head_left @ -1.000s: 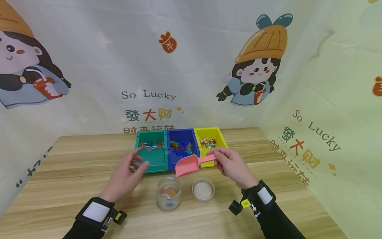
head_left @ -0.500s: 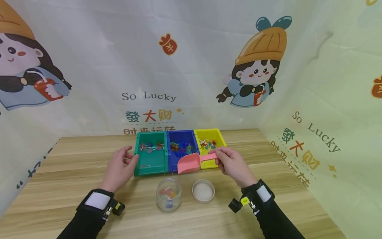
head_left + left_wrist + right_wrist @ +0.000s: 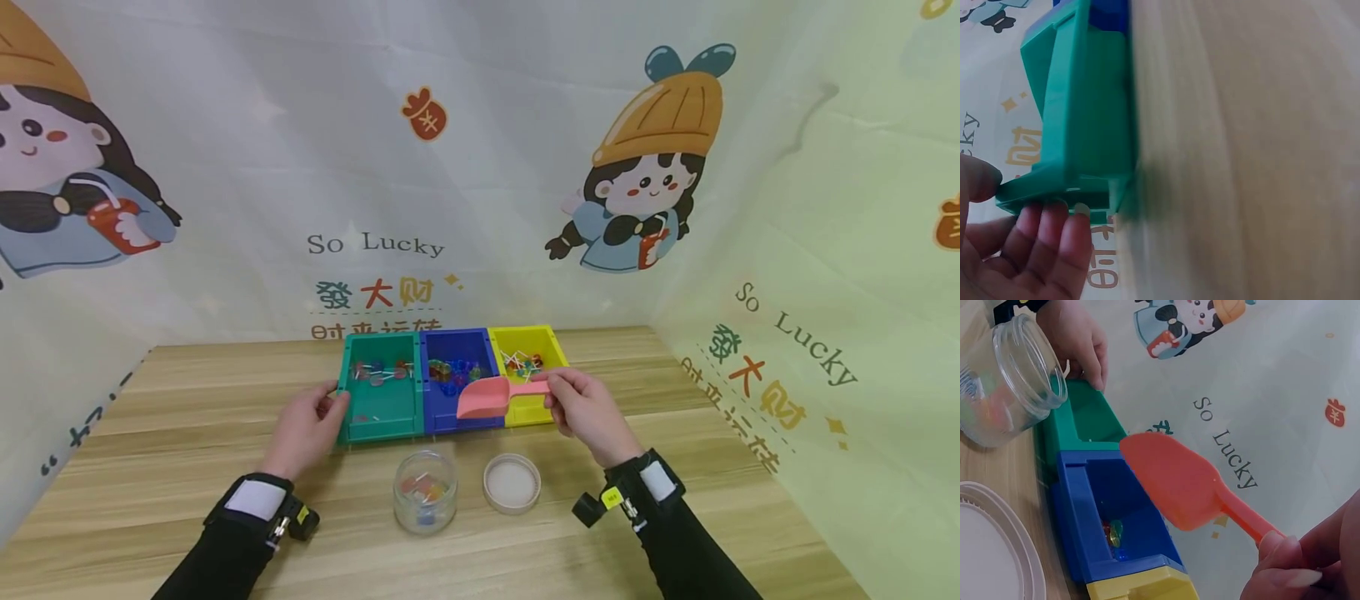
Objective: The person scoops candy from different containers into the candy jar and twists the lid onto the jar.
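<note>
Closest to the person there's a clear jar (image 3: 425, 515) on the worktop (image 3: 180, 467), mouth open, with some colored pieces (image 3: 422, 487) inside. A white lid (image 3: 512, 483) lies just to the right of it, apart from the jar.

Bit further out you get the hands. The right hand (image 3: 588, 412) is pinching the handle end of a pink scoop (image 3: 483, 398), and the scoop is up in the air. The left hand (image 3: 303, 425) is gripping the left rim of the green bin (image 3: 382, 430); in the left wrist view the thumb is on one side of that rim and the fingers are underneath.

The bit I'd look at is how the scoop sits. It's between the two hands, way nearer the right one, with its long axis running roughly left to right and the blade aimed left, toward the green bin. From the head view the blade covers the near right part of the blue bin (image 3: 450, 422) and a bit of the yellow bin (image 3: 534, 414). Can't tell exactly how high it is, and I can't make out anything on it.

Bins are butted up in a row. Green has lollipop-looking bits (image 3: 382, 373), mostly toward its far half, blue has see-through beads (image 3: 450, 379), yellow has white-stick pieces (image 3: 521, 363). Behind all that hangs a printed cloth (image 3: 495, 192).
</note>
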A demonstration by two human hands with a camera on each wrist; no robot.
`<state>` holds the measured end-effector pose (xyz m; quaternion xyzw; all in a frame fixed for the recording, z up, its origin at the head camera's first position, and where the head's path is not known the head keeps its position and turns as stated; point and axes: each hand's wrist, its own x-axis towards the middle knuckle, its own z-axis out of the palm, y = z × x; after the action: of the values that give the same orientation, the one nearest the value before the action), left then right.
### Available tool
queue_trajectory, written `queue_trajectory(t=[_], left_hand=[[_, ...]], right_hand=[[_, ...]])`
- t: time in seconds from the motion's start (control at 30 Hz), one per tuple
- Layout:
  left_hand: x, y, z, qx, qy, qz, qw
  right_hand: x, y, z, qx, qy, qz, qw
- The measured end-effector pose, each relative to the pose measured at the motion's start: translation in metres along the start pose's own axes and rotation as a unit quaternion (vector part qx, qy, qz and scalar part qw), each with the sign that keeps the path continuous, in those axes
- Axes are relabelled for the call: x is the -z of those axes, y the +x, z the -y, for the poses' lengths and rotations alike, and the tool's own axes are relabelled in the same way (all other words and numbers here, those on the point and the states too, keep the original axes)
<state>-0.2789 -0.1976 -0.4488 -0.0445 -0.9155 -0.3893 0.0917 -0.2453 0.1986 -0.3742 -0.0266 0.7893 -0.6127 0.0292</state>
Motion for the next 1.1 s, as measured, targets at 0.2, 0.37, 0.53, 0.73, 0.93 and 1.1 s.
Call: queue_trajectory(t=[0.2, 0.37, 0.53, 0.73, 0.93, 1.1], left_hand=[[-0.003, -0.003, 0.002, -0.007, 0.006, -0.001, 1.0000], [-0.003, -0.003, 0.002, -0.015, 0.017, -0.002, 0.9997], [-0.004, -0.003, 0.003, -0.022, 0.024, -0.004, 0.9995], [-0.003, -0.004, 0.004, -0.027, 0.023, -0.006, 0.9994], [-0.002, -0.004, 0.004, -0.018, 0.021, 0.007, 0.9996], [-0.001, -0.004, 0.005, -0.018, 0.019, 0.011, 0.9996]], right_hand=[[-0.003, 0.004, -0.004, 0.005, 0.004, -0.005, 1.000], [-0.010, 0.007, -0.008, 0.019, 0.000, -0.006, 1.000], [-0.020, 0.013, -0.009, 0.042, -0.014, -0.009, 0.999], [-0.037, 0.019, -0.003, 0.086, -0.125, -0.021, 0.988], [-0.052, 0.020, 0.004, 0.148, -0.269, -0.024, 0.951], [-0.061, 0.022, 0.000, 0.160, -0.334, -0.013, 0.929]])
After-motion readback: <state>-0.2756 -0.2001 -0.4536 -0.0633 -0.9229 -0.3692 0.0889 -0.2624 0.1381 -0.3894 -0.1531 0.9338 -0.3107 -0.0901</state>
